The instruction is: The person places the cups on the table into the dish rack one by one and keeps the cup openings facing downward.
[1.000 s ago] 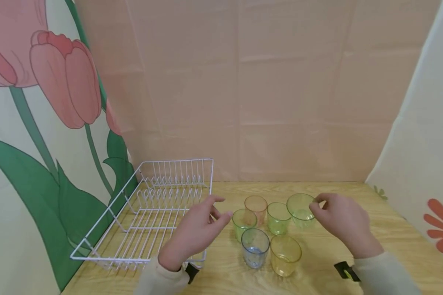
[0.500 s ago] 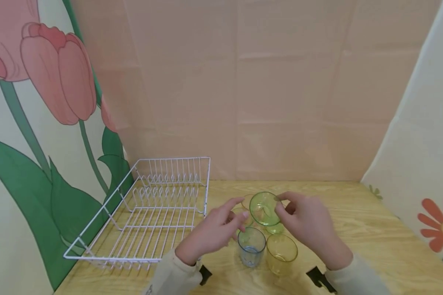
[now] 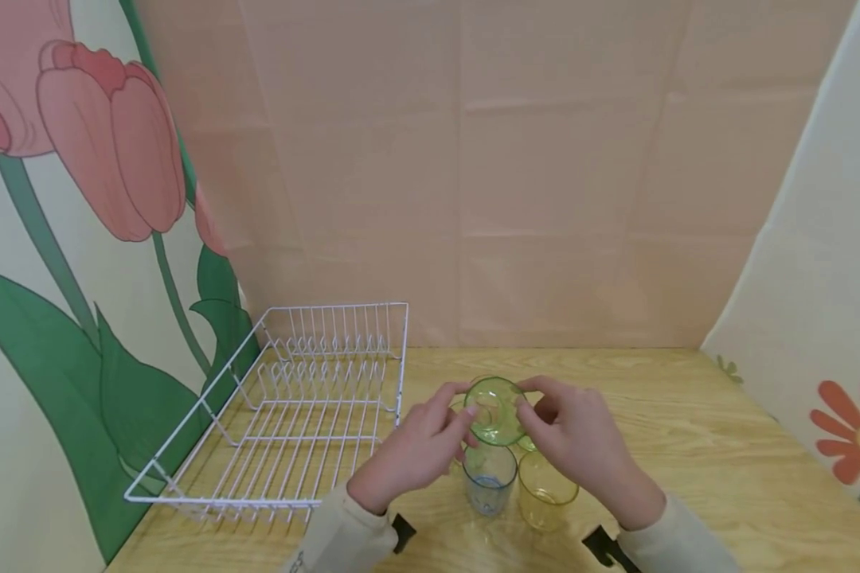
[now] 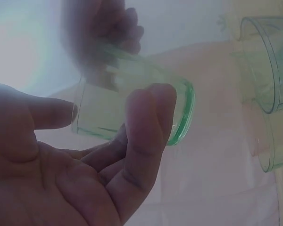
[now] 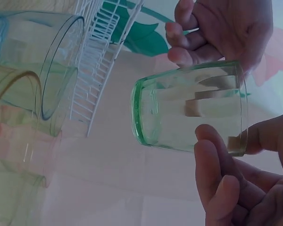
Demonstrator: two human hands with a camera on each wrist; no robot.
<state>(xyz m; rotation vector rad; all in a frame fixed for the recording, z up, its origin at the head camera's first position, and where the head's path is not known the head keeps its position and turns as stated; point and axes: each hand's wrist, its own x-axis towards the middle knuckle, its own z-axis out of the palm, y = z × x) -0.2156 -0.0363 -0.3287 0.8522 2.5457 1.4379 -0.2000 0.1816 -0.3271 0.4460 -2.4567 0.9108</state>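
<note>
A clear green glass (image 3: 494,414) hangs tilted above the other glasses, between both hands. My right hand (image 3: 580,438) grips its right side, thumb near the rim and fingers along the wall, as the right wrist view shows. From the left, my left hand (image 3: 412,450) holds the same glass, its thumb at the rim in the left wrist view. Just below stand a blue glass (image 3: 487,489) and a yellow glass (image 3: 547,497) on the table. Behind them, more green glasses and a pink glass (image 5: 23,132) are mostly hidden in the head view.
A white wire dish rack (image 3: 258,503) stands on the wooden table (image 3: 659,446), left of the hands. A plain pinkish cloth (image 3: 559,175) hangs behind the table. Flower-printed cloths flank both sides.
My right hand has carried the green glass from the right of the group leftward and up, tilting it. My left hand has moved slightly right and now holds it too.
</note>
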